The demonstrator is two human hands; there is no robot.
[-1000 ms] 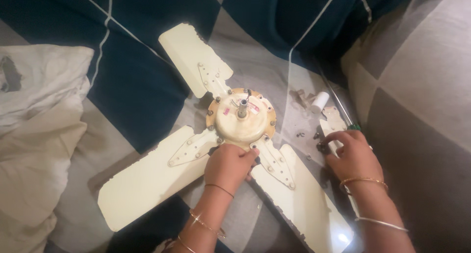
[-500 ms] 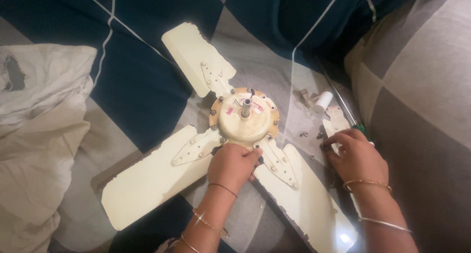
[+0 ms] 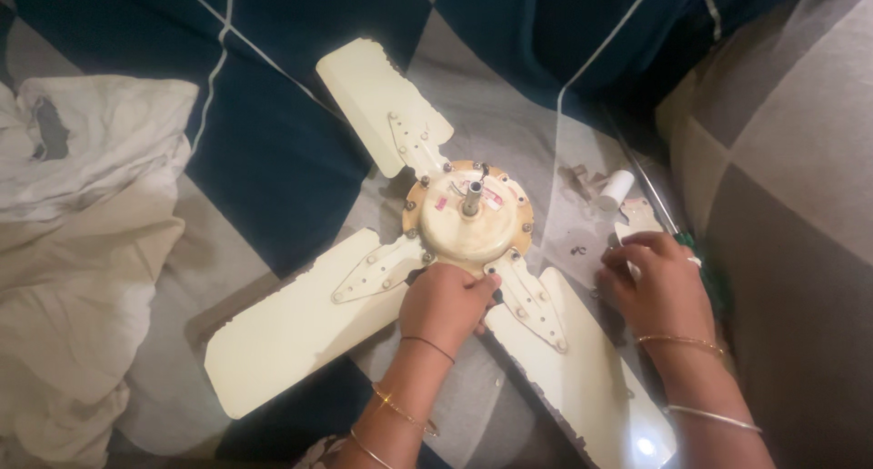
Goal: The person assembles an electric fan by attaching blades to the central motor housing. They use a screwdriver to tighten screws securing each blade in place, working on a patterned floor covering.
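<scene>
Head view: a cream ceiling fan (image 3: 468,219) lies on the bed, all three blades bolted on. Left hand (image 3: 447,307) rests curled against its hub's near edge; right hand (image 3: 657,285), right of the fan, pinches small screws (image 3: 578,249), fingers closed.

open bedspread (image 3: 273,151) between fan blades (image 3: 300,324), small screws (image 3: 576,249) and white cylinder (image 3: 616,189) crowding right side, pillow (image 3: 82,251) left

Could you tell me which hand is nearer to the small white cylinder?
The right hand, just below the white cylinder; the left hand rests against the fan motor hub, well off to its left.
</scene>
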